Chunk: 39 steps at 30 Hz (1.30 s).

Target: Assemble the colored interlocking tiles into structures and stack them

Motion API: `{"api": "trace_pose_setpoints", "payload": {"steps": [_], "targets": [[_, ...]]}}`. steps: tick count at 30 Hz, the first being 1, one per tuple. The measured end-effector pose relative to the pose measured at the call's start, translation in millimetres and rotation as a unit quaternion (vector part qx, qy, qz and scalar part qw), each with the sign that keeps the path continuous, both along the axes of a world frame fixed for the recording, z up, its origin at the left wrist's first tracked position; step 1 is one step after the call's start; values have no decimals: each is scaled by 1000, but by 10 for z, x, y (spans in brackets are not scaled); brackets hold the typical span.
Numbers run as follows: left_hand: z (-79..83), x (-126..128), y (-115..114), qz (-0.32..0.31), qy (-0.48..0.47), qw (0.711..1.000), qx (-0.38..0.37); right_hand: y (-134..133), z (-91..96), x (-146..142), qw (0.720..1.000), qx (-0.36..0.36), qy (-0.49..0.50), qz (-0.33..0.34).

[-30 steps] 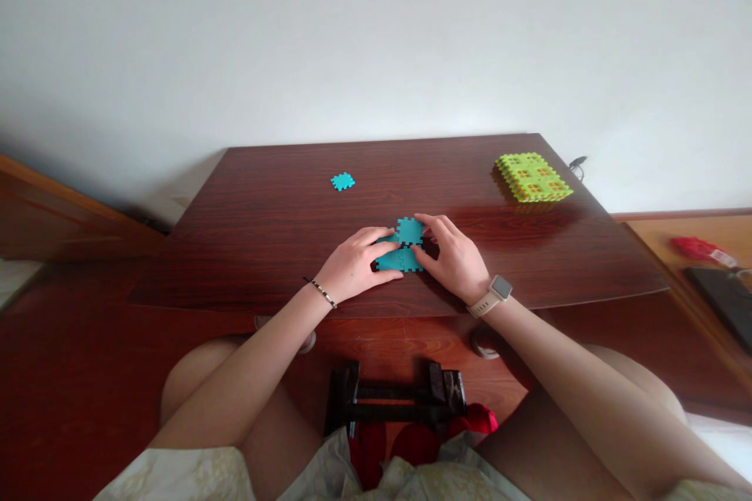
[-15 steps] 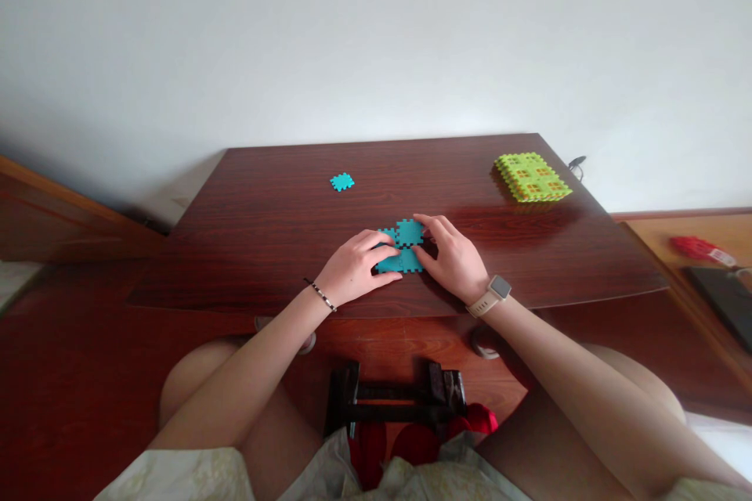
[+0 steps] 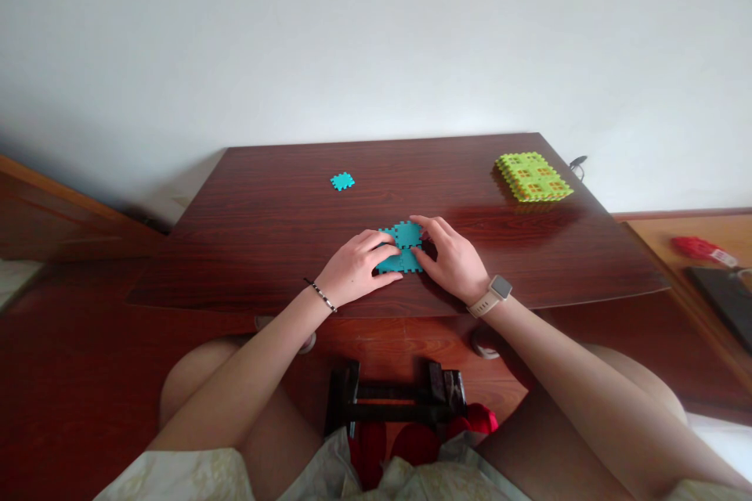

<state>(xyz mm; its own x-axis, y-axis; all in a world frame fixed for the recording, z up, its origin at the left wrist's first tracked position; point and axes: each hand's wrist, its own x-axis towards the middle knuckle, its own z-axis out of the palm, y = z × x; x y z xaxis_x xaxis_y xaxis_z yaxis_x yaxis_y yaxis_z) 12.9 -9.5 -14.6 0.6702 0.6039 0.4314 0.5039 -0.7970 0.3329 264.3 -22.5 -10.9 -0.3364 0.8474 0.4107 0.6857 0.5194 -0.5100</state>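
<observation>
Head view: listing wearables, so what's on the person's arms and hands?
The left hand and right hand are bare, the arms sleeveless. A thin dark beaded bracelet circles the left wrist; a cream-strapped watch with a square grey face, the right.

Left hand [image 3: 352, 270], right hand [image 3: 452, 260], both palm-down

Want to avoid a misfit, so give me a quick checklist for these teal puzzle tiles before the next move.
1. Left hand on the teal interlocking tiles: ok, fingers lie over them.
2. Right hand at the tiles' right side: ok, fingertips are at them.
3. Tile joins fully seated: cannot tell, the hands cover part of them.
4. Loose teal tile: ok, flat on the dark wood tabletop, apart from the hands.
5. Lime-green tile stack: ok, stands at the table's far right, away from the hands.
</observation>
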Motion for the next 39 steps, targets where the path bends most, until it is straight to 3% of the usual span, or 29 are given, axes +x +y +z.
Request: {"api": "trace_pose_setpoints", "payload": {"steps": [39], "targets": [[20,2,-7,-6,8,1000,-1,11,3,-16,1000,4,21,-21]]}}
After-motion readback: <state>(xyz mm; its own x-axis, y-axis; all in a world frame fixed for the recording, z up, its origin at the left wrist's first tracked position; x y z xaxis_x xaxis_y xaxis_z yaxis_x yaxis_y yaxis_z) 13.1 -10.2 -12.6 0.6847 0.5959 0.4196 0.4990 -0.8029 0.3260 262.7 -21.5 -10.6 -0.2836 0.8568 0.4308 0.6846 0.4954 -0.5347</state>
